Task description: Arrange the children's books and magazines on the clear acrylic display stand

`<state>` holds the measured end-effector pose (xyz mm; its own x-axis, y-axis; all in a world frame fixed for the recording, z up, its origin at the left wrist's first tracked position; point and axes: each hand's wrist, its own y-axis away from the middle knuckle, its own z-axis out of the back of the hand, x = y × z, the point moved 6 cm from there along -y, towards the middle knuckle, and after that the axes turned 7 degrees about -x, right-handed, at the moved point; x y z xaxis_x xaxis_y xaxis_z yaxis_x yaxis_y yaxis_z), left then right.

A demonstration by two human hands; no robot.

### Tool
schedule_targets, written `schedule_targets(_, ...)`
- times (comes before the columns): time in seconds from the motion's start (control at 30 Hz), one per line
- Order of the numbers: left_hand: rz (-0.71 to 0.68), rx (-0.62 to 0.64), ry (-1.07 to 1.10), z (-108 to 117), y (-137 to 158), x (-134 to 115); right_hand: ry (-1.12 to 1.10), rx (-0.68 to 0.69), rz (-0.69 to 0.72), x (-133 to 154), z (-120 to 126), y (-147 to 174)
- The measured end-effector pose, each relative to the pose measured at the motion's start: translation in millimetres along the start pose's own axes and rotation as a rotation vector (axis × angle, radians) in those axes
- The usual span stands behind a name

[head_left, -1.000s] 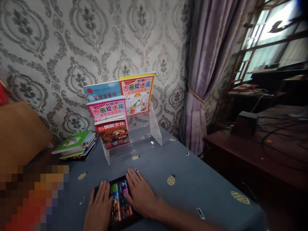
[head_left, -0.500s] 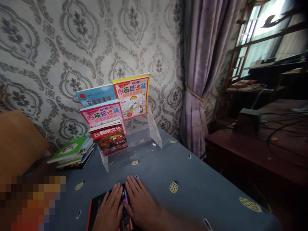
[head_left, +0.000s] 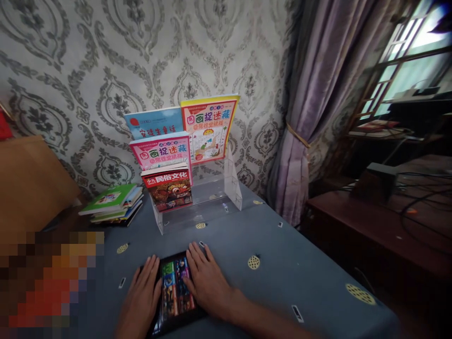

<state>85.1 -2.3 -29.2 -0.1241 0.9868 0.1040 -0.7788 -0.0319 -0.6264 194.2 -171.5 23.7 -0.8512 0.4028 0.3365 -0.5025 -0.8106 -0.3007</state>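
A black-covered book [head_left: 175, 287] with rows of small bright pictures lies flat on the table near me. My left hand [head_left: 143, 292] rests on its left edge, fingers stretched and lying flat. Across from it my right hand [head_left: 209, 285] lies flat on the book's right edge, its thumb over the cover. Neither hand grips anything. Beyond the book stands a clear acrylic book rack [head_left: 203, 212]. It carries a red book [head_left: 169, 190], a pink book [head_left: 160, 150], a blue book [head_left: 153, 120] behind that, and an orange-and-yellow book [head_left: 210, 129] at upper right.
A stack of books [head_left: 113, 202], green on top, sits left of the rack. A brown board-like object [head_left: 35, 183] and a pixelated patch fill the left side. Blue-grey cloth [head_left: 282, 278] with pineapple prints covers the table. On the right are a purple curtain [head_left: 310, 108] and a dark red desk [head_left: 356, 221] with cables.
My hands have moved apart, the left one leftward, baring the book's pictured cover between them. The view has shifted a little, and the right forearm shows more.
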Motion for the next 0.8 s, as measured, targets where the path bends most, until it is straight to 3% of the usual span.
schedule_targets(0.13,0.007,-0.027,-0.001,2,-1,-4,0.016,0.045,0.088,23,-8,5)
schedule_targets(0.37,0.080,0.065,0.075,3,-3,1,-0.046,0.079,0.284,61,-17,19)
schedule_targets(0.53,0.136,0.145,0.123,12,-9,-1,-0.030,0.131,0.251,42,-16,31)
schedule_targets(0.8,0.177,0.246,0.142,36,-25,-11,0.022,0.082,0.200,8,-13,58)
